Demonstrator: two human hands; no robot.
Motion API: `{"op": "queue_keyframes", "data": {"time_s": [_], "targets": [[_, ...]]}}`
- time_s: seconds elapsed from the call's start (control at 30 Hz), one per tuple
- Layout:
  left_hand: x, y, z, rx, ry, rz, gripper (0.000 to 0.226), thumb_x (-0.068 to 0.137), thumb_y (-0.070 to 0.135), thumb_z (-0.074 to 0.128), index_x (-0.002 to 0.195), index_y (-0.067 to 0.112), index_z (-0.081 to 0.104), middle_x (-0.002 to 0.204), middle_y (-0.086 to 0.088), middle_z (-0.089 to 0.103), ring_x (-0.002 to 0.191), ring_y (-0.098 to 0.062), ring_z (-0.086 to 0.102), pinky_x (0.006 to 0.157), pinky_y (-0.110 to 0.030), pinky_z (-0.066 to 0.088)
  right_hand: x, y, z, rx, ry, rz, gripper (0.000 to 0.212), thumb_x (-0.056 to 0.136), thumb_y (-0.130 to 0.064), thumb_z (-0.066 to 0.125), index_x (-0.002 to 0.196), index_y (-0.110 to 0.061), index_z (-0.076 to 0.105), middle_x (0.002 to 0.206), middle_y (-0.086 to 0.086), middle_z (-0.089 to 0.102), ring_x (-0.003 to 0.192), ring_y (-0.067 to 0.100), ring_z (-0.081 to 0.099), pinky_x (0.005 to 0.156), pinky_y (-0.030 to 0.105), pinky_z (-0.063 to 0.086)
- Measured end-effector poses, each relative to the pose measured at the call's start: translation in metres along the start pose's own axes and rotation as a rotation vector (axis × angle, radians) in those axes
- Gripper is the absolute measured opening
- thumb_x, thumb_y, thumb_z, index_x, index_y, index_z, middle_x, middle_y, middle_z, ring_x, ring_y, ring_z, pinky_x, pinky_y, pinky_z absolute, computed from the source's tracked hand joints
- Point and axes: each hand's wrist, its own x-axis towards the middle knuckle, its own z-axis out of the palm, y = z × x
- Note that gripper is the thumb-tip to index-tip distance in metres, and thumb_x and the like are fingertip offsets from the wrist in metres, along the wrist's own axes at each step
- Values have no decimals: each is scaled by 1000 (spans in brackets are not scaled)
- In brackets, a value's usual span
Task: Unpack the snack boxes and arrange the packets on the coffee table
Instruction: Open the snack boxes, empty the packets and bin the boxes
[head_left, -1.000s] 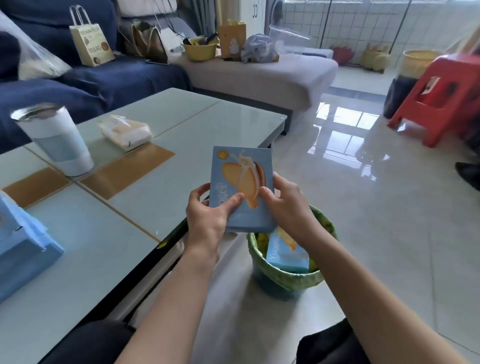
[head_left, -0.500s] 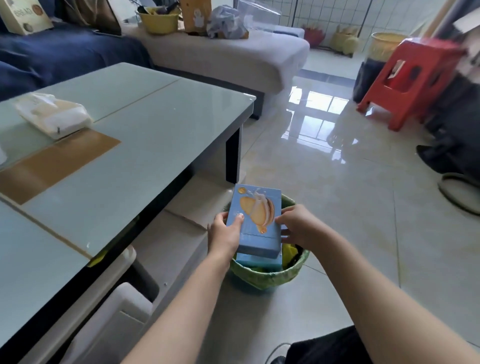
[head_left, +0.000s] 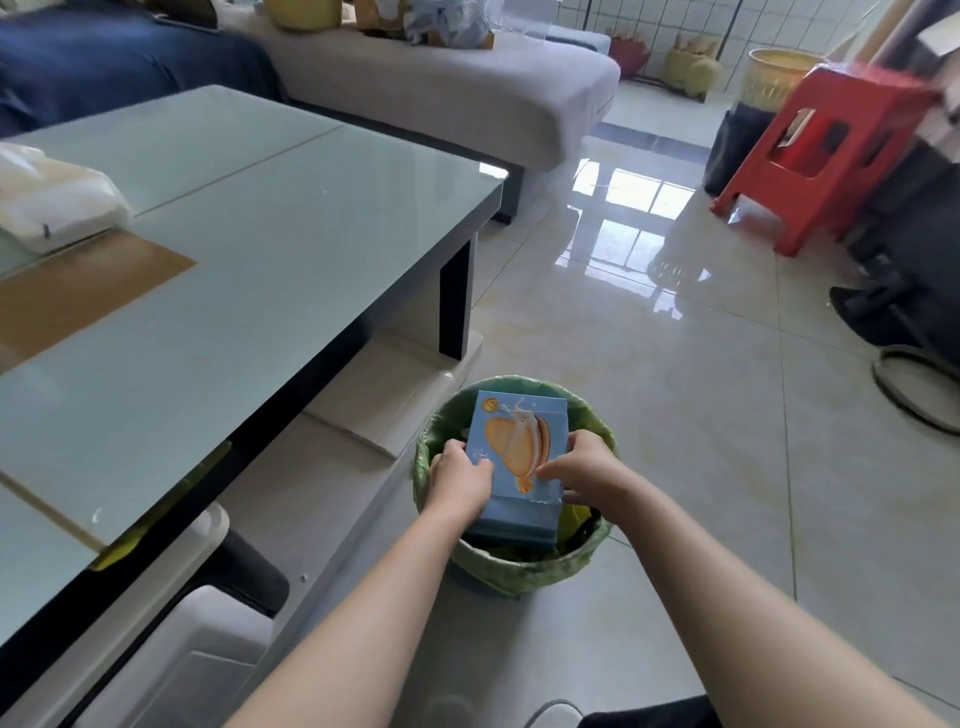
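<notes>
A light blue snack box (head_left: 519, 447) printed with a sandwich biscuit lies flat over the mouth of a small bin lined with a green bag (head_left: 524, 571), on the floor beside the coffee table (head_left: 260, 291). My left hand (head_left: 460, 480) grips the box's left edge, fingers curled over it. On the right edge, my right hand (head_left: 582, 467) holds the box with its thumb on the printed face. A second blue box (head_left: 511, 530) shows beneath it inside the bin.
A white plastic packet (head_left: 57, 197) lies on the table's far left. A grey sofa section (head_left: 441, 93) stands behind the table, a red plastic stool (head_left: 831, 156) at the right. Glossy tiled floor (head_left: 701, 415) spreads around the bin.
Both hands have carried the blue box from above the table edge down to the bin, where it now lies over the other box. My view has tilted down and right.
</notes>
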Motion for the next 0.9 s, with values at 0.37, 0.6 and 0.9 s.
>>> {"op": "queue_keyframes", "data": {"time_s": [0.37, 0.6, 0.9], "targets": [[-8, 6, -12, 133, 8, 22, 50, 92, 18, 57, 137, 8, 36, 137, -12, 48, 122, -29, 50, 98, -39, 46, 7, -5, 2, -231, 142, -108, 34, 84, -26, 68, 109, -9, 52, 104, 8, 63, 83, 17, 62, 56, 26, 50], [-32, 9, -51, 95, 105, 95, 41, 92, 20, 54, 131, 12, 46, 124, -9, 59, 111, -24, 54, 88, -33, 45, -29, -29, 5, -554, 293, -371, 51, 95, -34, 52, 138, -9, 40, 138, 13, 46, 126, 29, 46, 101, 39, 41], [-99, 10, -133, 139, 256, 240, 36, 94, 21, 51, 129, 15, 55, 120, -7, 64, 105, -22, 59, 83, -29, 48, -107, -56, 33, -523, 193, -626, 43, 97, -23, 48, 138, -12, 45, 138, 5, 51, 120, 23, 52, 98, 37, 46]]}}
